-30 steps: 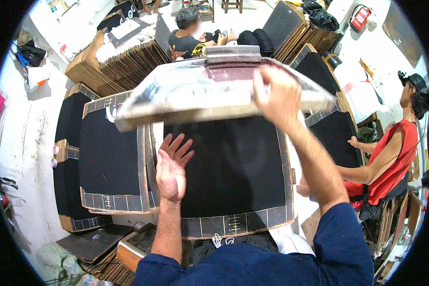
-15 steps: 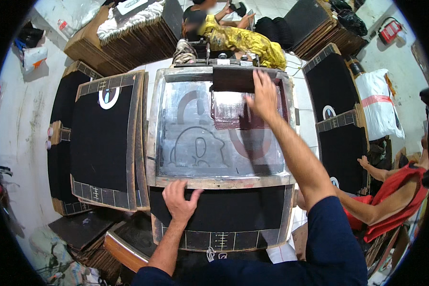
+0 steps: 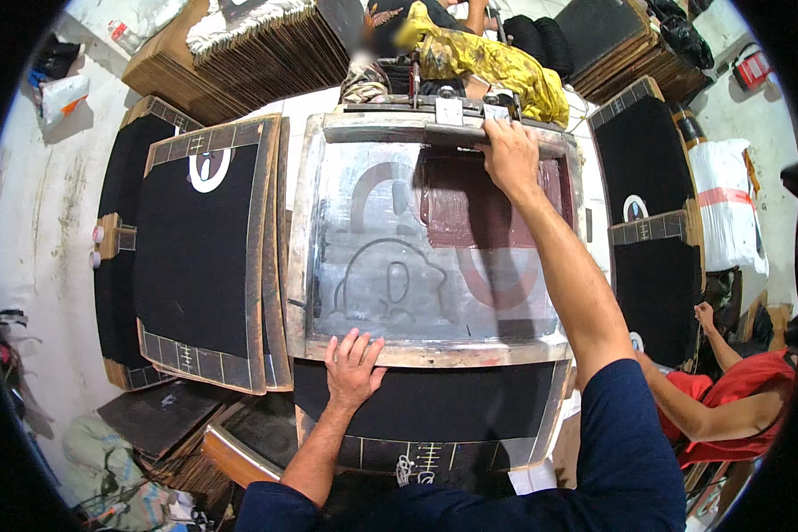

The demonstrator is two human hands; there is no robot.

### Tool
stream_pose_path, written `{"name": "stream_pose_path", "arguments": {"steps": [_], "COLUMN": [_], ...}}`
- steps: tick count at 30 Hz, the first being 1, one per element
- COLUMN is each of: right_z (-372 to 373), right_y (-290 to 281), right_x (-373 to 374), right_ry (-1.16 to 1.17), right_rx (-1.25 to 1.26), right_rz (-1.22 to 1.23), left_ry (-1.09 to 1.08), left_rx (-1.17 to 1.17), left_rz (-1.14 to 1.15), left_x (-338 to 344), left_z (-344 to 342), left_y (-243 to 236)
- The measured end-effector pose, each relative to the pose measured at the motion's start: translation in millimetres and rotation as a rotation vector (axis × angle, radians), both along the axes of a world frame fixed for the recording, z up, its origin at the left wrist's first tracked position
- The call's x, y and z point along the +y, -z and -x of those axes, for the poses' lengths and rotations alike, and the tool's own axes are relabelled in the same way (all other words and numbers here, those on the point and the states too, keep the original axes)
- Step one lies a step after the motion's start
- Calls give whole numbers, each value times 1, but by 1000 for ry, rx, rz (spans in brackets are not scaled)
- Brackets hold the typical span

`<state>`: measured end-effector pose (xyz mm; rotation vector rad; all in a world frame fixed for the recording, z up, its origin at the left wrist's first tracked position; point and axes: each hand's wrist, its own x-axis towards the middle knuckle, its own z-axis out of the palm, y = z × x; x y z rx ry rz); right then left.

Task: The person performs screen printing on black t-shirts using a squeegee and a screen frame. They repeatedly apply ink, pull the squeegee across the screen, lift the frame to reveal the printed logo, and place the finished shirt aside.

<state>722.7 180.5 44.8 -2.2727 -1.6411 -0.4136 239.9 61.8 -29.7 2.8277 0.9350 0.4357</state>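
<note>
A wooden-framed printing screen [image 3: 443, 356] lies before me over a board covered with black fabric [image 3: 452, 399]. Outlines of a rounded figure and ring shapes show on its grey mesh. Dark maroon ink [image 3: 448, 208] coats the mesh's upper right part. My right hand [image 3: 512, 160] is closed over a dark squeegee [image 3: 457, 135] at the frame's far edge. My left hand [image 3: 355, 371] is open, its fingertips resting on the frame's near rail and its thumb held apart.
Fabric-covered boards [image 3: 199, 257] are stacked at the left, with more boards [image 3: 652, 293] at the right. A person in red [image 3: 727, 399] works at the right. Beyond the screen is another person beside a yellow cloth [image 3: 483, 58]. A white package [image 3: 725, 204] stands far right.
My right hand has gone from open above the mesh to gripping the squeegee, which now leans at the far rail. My left fingers have come onto the near rail.
</note>
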Motion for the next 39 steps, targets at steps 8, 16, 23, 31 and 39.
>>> {"name": "stream_pose_path", "arguments": {"steps": [8,16,23,31,39], "right_z": [21,37,30,-21,84], "right_y": [3,1,10,16,1], "right_x": [-31,-101,-73,-44,-99], "right_ry": [-343,-236,-209,95,207], "right_rx": [-91,-90,-76,-50,95], "right_rz": [81,72,-27,-15,159], "left_ry": [12,19,37,43,13], "left_rx": [-1,6,5,39,38], "left_rz": [-7,-11,-19,-41,33], "left_x": [2,4,4,5,-1], "left_z": [-2,-2,-2,0,6], "left_y": [-5,-5,-2,-2,-10]}}
